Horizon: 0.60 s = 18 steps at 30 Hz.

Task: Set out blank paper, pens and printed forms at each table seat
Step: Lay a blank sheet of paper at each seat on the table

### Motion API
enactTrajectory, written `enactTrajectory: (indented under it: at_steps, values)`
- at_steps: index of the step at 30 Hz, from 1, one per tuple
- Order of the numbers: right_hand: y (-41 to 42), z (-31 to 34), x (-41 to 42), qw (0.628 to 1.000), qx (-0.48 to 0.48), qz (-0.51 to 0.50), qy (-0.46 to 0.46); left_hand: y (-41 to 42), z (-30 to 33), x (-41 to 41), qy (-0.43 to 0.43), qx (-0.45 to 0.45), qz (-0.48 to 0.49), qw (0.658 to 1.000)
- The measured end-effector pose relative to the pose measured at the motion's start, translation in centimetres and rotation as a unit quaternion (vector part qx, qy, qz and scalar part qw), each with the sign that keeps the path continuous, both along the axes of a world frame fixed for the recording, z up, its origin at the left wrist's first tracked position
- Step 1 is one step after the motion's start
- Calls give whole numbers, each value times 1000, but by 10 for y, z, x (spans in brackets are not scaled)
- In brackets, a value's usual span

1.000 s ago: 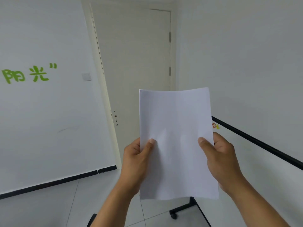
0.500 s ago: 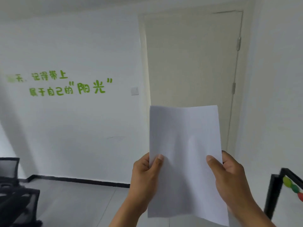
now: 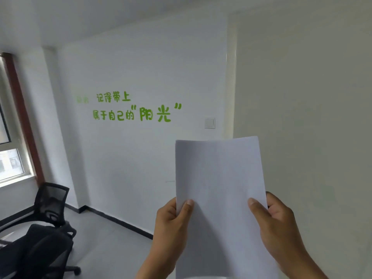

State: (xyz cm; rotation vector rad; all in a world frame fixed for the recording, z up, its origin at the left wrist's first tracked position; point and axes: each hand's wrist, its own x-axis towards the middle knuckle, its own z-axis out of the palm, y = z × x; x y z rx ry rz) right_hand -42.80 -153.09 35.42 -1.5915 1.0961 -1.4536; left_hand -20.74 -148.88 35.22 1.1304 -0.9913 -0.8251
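White walls close in a small office room, and everything near the camera is held up in front of them. Closest, the left hand (image 3: 171,224) and the right hand (image 3: 278,224) grip a stack of blank paper (image 3: 219,194) upright between them. The left hand pinches the stack's left edge, thumb lying across the front face and fingers curled behind it. The right hand clamps the right edge the same way — thumb on the front, fingers hidden behind the sheets. The paper rises well above both hands, its top edge bowed slightly, and its bottom runs out of view below the wrists. No print shows on the face turned to the camera.

Down and to the left of the left hand, two black office chairs (image 3: 50,200) stand on the grey floor (image 3: 112,238), the nearer one only partly in view at the lower corner. Farther left of the hands, a window (image 3: 12,162) with a dark reddish frame lets in daylight. Beyond the paper, a light switch (image 3: 210,123) sits on the far wall, and left of it green lettering (image 3: 132,109) runs in two lines. Behind the right hand stands a pale door (image 3: 302,97) — its surface fills that side of the view.
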Motion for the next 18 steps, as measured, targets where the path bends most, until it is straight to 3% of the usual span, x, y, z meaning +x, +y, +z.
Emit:
enactTrajectory:
  at_steps: [7, 18]
  values:
    - [-128, 1, 58, 1000, 10, 1, -12, -107, 13, 63, -28, -4, 25, 999]
    - [-334, -48, 219, 985, 32, 166, 20, -245, -41, 199, -22, 29, 170, 985]
